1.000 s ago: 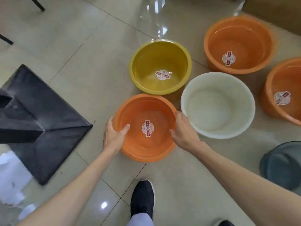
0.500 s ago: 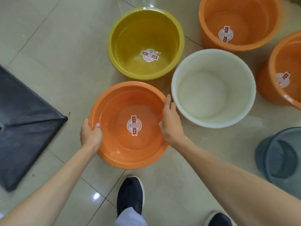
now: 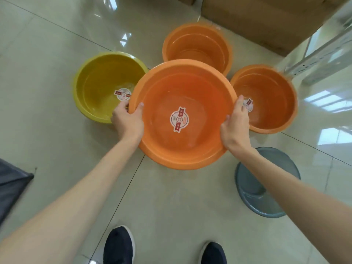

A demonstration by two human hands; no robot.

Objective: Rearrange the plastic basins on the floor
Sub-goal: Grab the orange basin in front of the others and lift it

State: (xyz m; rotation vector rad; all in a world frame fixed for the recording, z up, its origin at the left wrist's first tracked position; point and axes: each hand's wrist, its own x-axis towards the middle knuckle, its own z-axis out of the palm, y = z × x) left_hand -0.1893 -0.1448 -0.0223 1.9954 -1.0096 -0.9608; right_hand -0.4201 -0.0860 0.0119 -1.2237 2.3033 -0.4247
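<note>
While held: three orange basins point(image 3: 182, 115).

head cam | wide-angle | looks steeply down at floor point(image 3: 57, 159) | close

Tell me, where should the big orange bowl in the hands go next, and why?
Probably straight down onto whatever lies beneath it. Both hands, left and right, grip the held orange basin by its rim, lifted between the yellow basin and two more orange basins. What sits under it is hidden, so lower slowly.
</note>
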